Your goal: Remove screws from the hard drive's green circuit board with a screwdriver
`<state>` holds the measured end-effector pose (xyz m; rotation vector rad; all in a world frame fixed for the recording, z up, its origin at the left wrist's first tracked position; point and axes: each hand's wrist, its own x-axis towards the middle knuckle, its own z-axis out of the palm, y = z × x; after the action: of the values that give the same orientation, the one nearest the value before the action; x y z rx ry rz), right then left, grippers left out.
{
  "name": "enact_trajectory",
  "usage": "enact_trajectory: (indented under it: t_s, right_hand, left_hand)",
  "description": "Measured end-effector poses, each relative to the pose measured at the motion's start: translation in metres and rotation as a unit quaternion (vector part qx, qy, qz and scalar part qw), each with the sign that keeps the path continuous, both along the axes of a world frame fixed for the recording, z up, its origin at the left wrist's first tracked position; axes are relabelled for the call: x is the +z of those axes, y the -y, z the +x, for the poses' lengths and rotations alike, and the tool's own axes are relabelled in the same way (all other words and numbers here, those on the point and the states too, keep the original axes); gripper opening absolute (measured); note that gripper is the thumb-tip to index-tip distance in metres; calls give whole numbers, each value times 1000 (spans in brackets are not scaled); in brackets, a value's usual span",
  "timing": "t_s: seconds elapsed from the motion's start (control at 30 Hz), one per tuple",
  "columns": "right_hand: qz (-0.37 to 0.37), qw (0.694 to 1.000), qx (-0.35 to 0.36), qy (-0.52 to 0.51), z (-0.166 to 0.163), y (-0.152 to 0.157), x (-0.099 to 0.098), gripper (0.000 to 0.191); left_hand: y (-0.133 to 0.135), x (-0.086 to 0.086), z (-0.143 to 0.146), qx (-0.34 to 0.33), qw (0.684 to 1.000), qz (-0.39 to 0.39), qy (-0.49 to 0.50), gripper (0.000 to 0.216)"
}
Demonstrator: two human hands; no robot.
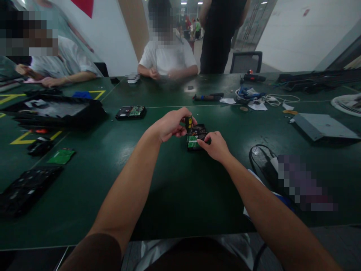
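Observation:
A black hard drive (197, 131) with a green circuit board (192, 141) lies on the table in front of me. My left hand (176, 124) is closed around a black-and-yellow screwdriver (188, 122), held upright over the drive's far left part. The screwdriver's tip is too small to make out. On the drive's near right side, my right hand (216, 146) grips its edge between thumb and fingers. A second hard drive (131, 112), its green board showing, lies apart to the left of my left hand.
Left on the green table (175, 195) are a black tray (56, 111), a loose green board (61, 156) and a dark casing (28, 188). Tools (208, 96), cables (249, 93) and a grey metal box (327, 126) lie right. A person (169, 56) sits opposite; others are nearby.

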<state>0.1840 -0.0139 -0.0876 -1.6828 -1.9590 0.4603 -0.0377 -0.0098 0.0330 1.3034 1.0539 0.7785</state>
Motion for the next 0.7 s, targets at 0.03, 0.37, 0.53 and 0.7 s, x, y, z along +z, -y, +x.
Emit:
enact_trajectory:
  t_s: [0.03, 0.37, 0.53, 0.7]
  right_hand:
    - [1, 1000, 1, -1, 0, 0, 0, 35]
    - [3, 1000, 2, 3, 1, -1, -1, 35]
    - [1, 1000, 1, -4, 1, -2, -2, 37]
    - [-5, 1000, -2, -6, 1, -1, -1, 37]
  left_hand:
    - [1, 1, 0, -7, 1000, -3, 4, 35]
    - [0, -1, 0, -7, 1000, -7, 8, 31]
    - [-4, -2, -2, 21, 999, 31, -32, 34]
    - [0, 0, 1, -2, 1000, -1, 17, 29]
